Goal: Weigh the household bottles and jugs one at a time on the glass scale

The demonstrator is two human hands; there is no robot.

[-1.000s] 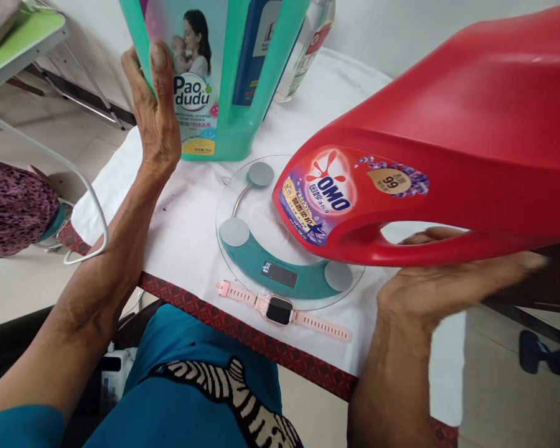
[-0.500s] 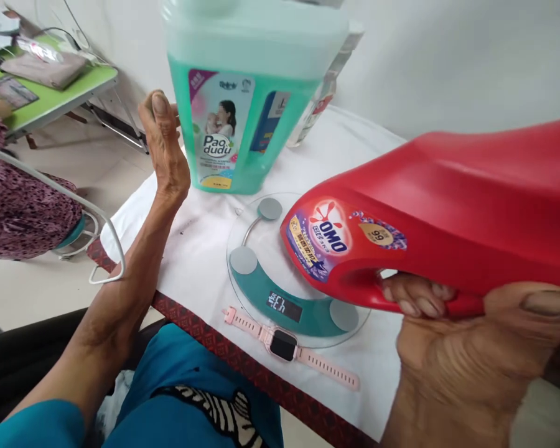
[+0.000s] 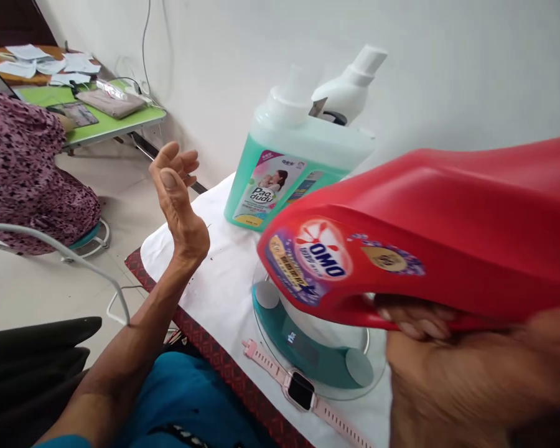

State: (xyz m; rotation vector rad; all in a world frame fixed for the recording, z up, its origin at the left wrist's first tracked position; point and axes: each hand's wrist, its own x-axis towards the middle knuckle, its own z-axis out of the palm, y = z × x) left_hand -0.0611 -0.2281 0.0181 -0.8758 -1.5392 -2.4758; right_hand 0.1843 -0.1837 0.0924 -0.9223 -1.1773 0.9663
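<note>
My right hand [image 3: 448, 348] is wrapped round the handle of a big red OMO detergent bottle [image 3: 429, 218], which is tilted on its side in the air. Beneath it lies a round glass scale [image 3: 317, 354] with a teal band and a small lit display, partly covered by the bottle. My left hand [image 3: 180, 205] is raised over the table's left side, fingers loosely apart and holding nothing. Just right of it stands a green Pao dudu jug [image 3: 242, 180], its right part hidden behind the red bottle. A pink smartwatch [image 3: 301, 391] lies along the scale's near edge.
A white bottle [image 3: 350, 87] stands behind the green jug by the wall. The table has a white cloth [image 3: 214, 274] and a dark red patterned edge [image 3: 205, 345]. At left, a person in patterned clothing [image 3: 23, 168] sits by a green table [image 3: 116, 121]; a white cable [image 3: 93, 261] crosses my left forearm.
The view has swung, showing more of the wall and left side. My left hand is now apart from the green jug, with its fingers more spread. My right hand still holds the red bottle.
</note>
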